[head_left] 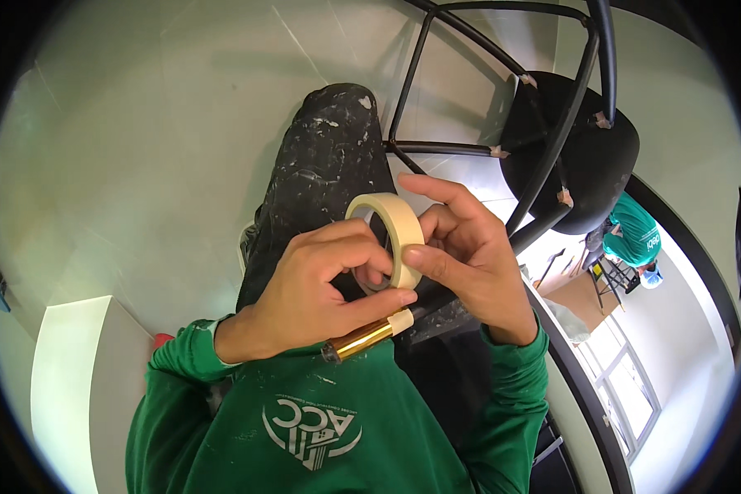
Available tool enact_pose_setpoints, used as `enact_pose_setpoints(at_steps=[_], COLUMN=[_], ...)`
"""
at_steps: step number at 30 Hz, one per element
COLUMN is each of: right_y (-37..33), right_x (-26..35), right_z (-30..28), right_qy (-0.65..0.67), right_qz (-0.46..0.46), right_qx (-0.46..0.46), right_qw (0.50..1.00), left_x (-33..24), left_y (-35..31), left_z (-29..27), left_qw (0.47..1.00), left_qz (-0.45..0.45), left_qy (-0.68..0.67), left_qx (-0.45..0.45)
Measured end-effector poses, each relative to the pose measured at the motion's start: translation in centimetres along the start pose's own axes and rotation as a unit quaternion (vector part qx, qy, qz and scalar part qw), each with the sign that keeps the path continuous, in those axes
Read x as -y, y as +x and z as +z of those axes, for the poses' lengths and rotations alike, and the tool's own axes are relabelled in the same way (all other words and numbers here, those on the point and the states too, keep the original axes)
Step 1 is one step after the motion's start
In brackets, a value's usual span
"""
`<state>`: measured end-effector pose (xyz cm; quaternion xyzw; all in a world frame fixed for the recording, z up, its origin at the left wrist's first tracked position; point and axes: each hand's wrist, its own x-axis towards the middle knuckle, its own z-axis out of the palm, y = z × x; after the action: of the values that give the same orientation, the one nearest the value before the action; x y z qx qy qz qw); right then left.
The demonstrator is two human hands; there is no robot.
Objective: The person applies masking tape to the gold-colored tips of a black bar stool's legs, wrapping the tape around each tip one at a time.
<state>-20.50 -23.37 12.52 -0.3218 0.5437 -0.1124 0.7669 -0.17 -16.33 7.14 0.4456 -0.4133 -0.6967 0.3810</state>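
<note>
My left hand (313, 284) holds a cream roll of masking tape (405, 230), its fingers curled through the ring. My right hand (473, 255) presses its thumb on the roll's outer face; the index finger is raised and the others are bent. Just below my left thumb is a gold leg tip (361, 339) with a dark foot at its end. A cream strip of tape (401, 320) sits around its upper end. The tip seems to belong to a black stool leg (539, 229) that passes behind my right hand.
A tipped black stool (580, 148) fills the upper right, with bits of tape at its joints. My dark, paint-marked trouser leg (329, 156) lies beneath. A white box-shaped block (70, 370) stands at left. Beyond an opening at right, a person in green (631, 230) bends near a window (626, 387).
</note>
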Motion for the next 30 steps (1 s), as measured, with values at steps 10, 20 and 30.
enact_pose_setpoints(at_steps=[10,20,30], right_y=[-3.2,-4.6,-8.1], right_x=[2.4,1.9,1.4], right_z=[1.8,2.3,3.6], right_qy=[-0.089,0.006,0.008], right_qz=[-0.054,-0.047,-0.106], right_qx=[-0.007,-0.064,-0.132], right_qw=[0.995,0.997,0.986], left_x=[0.5,0.5,0.5], left_y=[-4.2,-6.4,-6.1], left_z=[0.2,1.6,1.4], left_qw=[0.949,0.94,0.981], left_qz=[-0.143,-0.164,-0.116], left_qy=[-0.271,-0.281,-0.129], left_qx=[0.075,0.1,0.082])
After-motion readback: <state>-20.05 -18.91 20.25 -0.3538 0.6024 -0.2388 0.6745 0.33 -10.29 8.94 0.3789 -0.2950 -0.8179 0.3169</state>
